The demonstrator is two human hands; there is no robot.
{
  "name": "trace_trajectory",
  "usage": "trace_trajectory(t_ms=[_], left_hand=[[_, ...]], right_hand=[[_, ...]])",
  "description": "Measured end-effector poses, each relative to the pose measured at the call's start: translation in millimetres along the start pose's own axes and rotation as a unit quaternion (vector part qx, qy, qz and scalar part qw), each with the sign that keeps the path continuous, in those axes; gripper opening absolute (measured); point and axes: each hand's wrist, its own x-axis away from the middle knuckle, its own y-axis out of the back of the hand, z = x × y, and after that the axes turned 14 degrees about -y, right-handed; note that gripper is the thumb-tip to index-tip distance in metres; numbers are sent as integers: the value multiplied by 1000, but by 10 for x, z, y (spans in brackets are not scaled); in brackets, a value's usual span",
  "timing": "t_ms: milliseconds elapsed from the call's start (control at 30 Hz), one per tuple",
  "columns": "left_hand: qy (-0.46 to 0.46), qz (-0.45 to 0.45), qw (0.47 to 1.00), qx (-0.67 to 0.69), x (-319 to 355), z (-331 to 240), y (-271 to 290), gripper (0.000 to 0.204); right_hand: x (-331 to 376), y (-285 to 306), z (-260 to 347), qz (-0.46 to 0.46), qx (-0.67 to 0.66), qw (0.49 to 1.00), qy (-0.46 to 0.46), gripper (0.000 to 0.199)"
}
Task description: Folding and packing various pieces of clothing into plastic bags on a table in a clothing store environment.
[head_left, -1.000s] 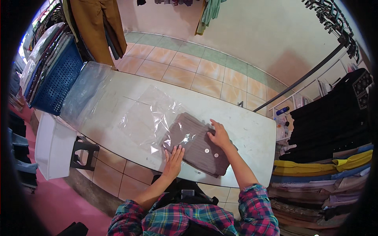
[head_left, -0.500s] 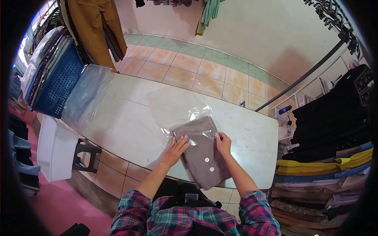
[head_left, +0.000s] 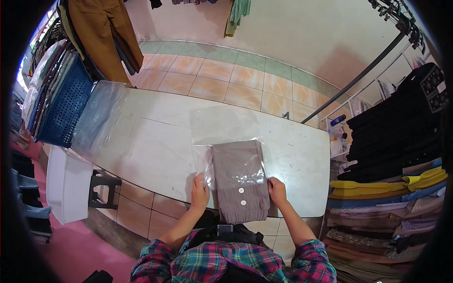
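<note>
A folded grey-brown garment, with two white buttons and a gathered waistband toward me, lies on the white table. Its far part is inside a clear plastic bag, whose flat far end stretches past the fabric. The buttoned end looks to be outside the plastic and reaches over the table's near edge. My left hand is closed on the bag's left edge beside the garment. On the opposite side, my right hand pinches the bag's right edge. Some fingertips are hard to make out.
More clear plastic bags lie at the table's left end, beside a blue basket of packed clothes. A white tub and dark stool stand at left. Folded clothes and a rack bar are at right.
The garment and bag have turned straighter toward me. My left hand has come off the garment's top to the bag's left edge; my right hand has moved slightly nearer me.
</note>
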Motion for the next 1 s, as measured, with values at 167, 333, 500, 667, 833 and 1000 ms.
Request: trace_trajectory(t_ms=[167, 333, 500, 667, 833, 1000], left_hand=[[102, 32, 983, 149, 369, -159, 179, 61], [189, 116, 952, 212, 225, -278, 319, 50], [61, 244, 955, 160, 131, -369, 203, 21], [65, 168, 969, 170, 88, -397, -96, 21], [40, 51, 982, 177, -1051, -206, -389, 27], [150, 242, 951, 120, -1728, -368, 423, 33]], right_hand=[[654, 130, -208, 17, 5, 1000, -14, 6], [1015, 1, -226, 8, -88, 984, -158, 8], [1059, -270, -72, -37, -313, 926, -209, 20], [895, -475, 208, -98, -427, 856, -276, 11], [-430, 43, 786, -142, -257, 921, -257, 27], [-602, 820, 953, -128, -186, 957, -185, 23]])
